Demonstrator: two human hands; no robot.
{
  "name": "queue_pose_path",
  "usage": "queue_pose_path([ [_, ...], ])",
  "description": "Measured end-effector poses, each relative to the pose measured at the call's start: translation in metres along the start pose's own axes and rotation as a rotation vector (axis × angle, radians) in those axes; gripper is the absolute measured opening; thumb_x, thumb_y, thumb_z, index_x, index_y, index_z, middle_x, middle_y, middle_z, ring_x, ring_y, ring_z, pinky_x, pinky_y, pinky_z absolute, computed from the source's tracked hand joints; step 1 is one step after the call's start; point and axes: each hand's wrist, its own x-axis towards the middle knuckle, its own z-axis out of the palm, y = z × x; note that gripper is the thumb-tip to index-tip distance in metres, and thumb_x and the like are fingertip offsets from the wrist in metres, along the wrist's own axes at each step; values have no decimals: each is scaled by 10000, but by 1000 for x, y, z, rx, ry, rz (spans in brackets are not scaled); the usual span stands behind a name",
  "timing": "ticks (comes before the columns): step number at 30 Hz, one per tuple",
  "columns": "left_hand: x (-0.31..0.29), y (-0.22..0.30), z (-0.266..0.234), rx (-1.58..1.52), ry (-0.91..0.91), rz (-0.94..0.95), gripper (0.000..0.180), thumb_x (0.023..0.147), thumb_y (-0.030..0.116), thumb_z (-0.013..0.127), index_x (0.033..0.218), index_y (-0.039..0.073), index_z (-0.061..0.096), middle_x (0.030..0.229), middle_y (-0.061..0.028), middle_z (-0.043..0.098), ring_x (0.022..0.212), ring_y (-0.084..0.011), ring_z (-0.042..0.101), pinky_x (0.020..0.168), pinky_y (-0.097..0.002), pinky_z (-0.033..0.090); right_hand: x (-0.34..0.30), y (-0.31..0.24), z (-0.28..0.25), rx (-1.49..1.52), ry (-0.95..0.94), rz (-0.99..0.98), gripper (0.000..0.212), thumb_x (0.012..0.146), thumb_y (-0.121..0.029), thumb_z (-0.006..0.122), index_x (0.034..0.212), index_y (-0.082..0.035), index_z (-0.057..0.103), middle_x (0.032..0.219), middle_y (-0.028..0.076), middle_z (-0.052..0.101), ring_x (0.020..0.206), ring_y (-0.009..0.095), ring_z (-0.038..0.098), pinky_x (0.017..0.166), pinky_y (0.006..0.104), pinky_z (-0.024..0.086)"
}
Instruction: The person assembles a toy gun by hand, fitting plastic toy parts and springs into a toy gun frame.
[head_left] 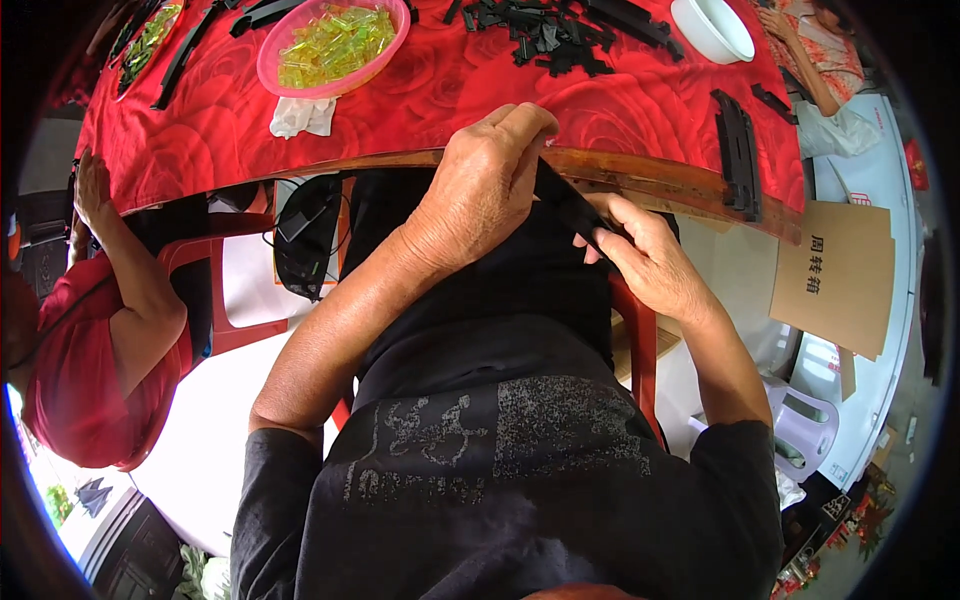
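A long, narrow black plastic strip [572,208] slants between my hands, over my lap and just off the table's front edge. My right hand [648,258] is closed around its lower end, thumb lying along it. At the upper end my left hand [488,182] is closed, its thumb and fingers pinched together beside the strip. Whatever those fingers hold is hidden by the hand itself. Beyond my hands, a pink bowl [266,68] on the table holds many small clear yellow-green plastic pieces [338,48].
A red rose-patterned cloth [420,118] covers the table. On it are a pile of black parts [545,38], a white bowl [722,30], black strips [737,150] and a crumpled tissue [302,116]. One person [110,340] sits left, another [815,50] far right. A cardboard box [835,275] stands right.
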Motion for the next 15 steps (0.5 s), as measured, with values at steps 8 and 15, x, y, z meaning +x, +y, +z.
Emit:
queue_pose_path([
  [8, 1, 2, 4, -62, 23, 1, 124, 914, -27, 570, 1037, -27, 587, 916, -233, 637, 879, -442, 638, 715, -453, 517, -4, 0, 2, -148, 52, 34, 308, 969, -25, 462, 1247, 45, 574, 878, 78, 657, 774, 124, 599, 759, 279, 513],
  [15, 4, 9, 2, -5, 8, 23, 155, 958, -30, 549, 1096, -4, 616, 869, -163, 643, 760, -271, 665, 683, -331, 519, -8, 2, 0, -120, 38, 25, 329, 971, -13, 452, 1278, 53, 551, 926, 85, 657, 792, 124, 602, 763, 279, 515],
])
